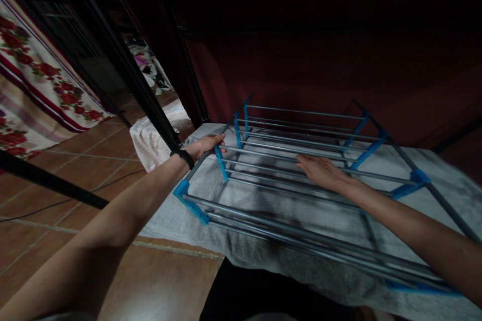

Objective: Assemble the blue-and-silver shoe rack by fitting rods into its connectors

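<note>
A rack of grey metal tubes (301,233) with blue plastic connectors (182,189) lies on a grey blanket (176,220). My left hand (209,144), with a dark band at the wrist, is closed round the rack's left side tube, beside a blue connector. Over the middle of the rack, my right hand (320,170) has its fingers stretched out, with the fingertips at one of the crosswise tubes. From this angle, I cannot tell how firmly they touch it. My right forearm passes above the rack's right part.
Dark metal posts (128,65) rise at the left, with a striped cloth (143,140) behind them. A floral blanket (48,70) hangs at far left. Dark red fabric (301,70) stands behind the rack. A cable (48,205) crosses the tiled floor (94,170).
</note>
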A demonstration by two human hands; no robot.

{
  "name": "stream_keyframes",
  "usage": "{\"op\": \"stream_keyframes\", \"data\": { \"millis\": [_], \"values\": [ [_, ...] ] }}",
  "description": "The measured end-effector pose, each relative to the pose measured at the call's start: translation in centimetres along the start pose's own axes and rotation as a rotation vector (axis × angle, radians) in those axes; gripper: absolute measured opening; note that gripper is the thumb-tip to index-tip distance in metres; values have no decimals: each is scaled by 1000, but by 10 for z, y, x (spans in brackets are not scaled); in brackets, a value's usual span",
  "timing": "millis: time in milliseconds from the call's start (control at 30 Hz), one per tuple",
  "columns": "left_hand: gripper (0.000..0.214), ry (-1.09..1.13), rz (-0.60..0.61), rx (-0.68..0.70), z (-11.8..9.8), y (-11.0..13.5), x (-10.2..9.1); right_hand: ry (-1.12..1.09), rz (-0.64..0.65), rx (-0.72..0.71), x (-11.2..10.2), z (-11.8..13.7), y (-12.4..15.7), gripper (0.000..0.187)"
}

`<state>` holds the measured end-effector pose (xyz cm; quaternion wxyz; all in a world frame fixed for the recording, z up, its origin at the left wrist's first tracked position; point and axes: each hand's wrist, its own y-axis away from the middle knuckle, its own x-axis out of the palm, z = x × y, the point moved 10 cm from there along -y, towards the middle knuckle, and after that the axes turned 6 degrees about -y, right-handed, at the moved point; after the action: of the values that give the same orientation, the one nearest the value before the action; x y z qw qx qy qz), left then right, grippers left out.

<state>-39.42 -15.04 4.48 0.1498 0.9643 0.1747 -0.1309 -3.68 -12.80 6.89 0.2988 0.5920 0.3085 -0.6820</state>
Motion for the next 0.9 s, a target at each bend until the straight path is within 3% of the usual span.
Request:
{"op": "stream_keyframes", "data": {
  "millis": [167, 900],
  "values": [
    [28, 37, 60, -25, -1, 2, 5, -12, -12, -2, -4, 2, 1, 19],
    [30, 149, 64, -44, 1, 2, 9, -29, 46, -39, -1, 5, 2, 21]
  ]
}}
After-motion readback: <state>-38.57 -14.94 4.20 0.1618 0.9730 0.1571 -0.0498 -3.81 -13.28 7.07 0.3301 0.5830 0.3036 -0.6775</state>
